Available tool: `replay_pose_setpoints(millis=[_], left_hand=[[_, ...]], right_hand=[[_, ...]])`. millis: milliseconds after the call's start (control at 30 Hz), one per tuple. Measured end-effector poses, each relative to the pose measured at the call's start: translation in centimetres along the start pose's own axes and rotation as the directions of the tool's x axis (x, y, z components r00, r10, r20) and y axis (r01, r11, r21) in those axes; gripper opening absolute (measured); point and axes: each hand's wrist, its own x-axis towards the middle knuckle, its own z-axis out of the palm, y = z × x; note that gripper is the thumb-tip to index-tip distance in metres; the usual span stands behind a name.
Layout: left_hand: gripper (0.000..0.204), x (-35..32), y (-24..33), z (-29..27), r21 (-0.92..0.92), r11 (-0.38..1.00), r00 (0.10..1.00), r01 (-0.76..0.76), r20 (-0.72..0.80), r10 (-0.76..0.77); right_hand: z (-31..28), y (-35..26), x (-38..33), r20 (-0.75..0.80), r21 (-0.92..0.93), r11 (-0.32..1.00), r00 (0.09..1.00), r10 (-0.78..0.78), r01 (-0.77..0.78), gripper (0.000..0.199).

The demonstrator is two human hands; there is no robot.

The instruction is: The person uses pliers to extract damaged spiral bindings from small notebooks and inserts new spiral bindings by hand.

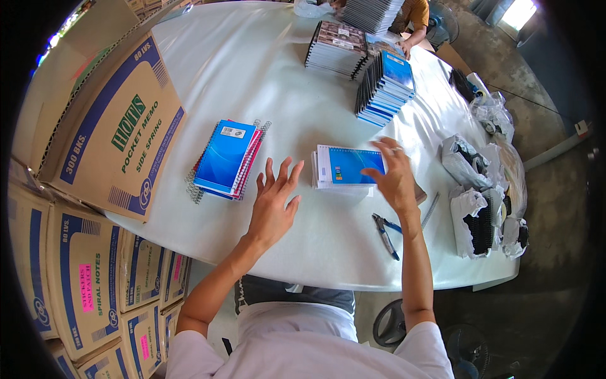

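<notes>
From where I stand: blue-covered booklet lies on white paper stack mid-table, long axis left to right, row of holes along far edge. Right hand over its right end, thumb above cover; can't tell if gripping. Left hand empty, fingers spread. Spiral notebooks at left point away, leaning rightward, coils on opposite sides, probably so pile sits level. Pliers near right hand, likely for easy reach.
</notes>
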Motion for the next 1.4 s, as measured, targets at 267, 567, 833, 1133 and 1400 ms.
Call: replay_pose_setpoints(millis=[267, 567, 833, 1133, 1400], left_hand=[[0.075, -0.5, -0.3, 0.0, -0.058, 0.998, 0.999, 0.038, -0.027, -0.040], [0.069, -1.4, -1.3, -0.9, -0.131, 0.990, 0.996, 0.051, -0.067, -0.060], [0.068, -1.7, -1.6, -0.8, -0.130, 0.990, 0.997, 0.048, -0.060, -0.056], [0.053, -0.9, -1.0, -0.5, -0.547, 0.814, 0.980, 0.197, 0.086, -0.180], [0.067, 4.8, 1.8, 1.3, -0.722, -0.098, 0.705, 0.685, 0.691, -0.157]], right_hand=[[1.9, -3.3, 2.6, 0.507, 0.171, 0.866, 0.712, -0.486, 0.469, 0.050], [1.7, -3.0, 4.1, 0.556, 0.263, 0.852, 0.651, -0.517, 0.452, 0.050], [2.2, -2.8, 5.0, 0.608, 0.284, 0.842, 0.593, -0.529, 0.459, 0.050], [0.7, -2.0, 5.9, 0.658, 0.320, 0.907, 0.624, -0.421, 0.275, 0.050], [-0.4, -4.9, -4.1, 0.019, 0.144, 0.785, 0.792, -0.611, 0.602, 0.053]])
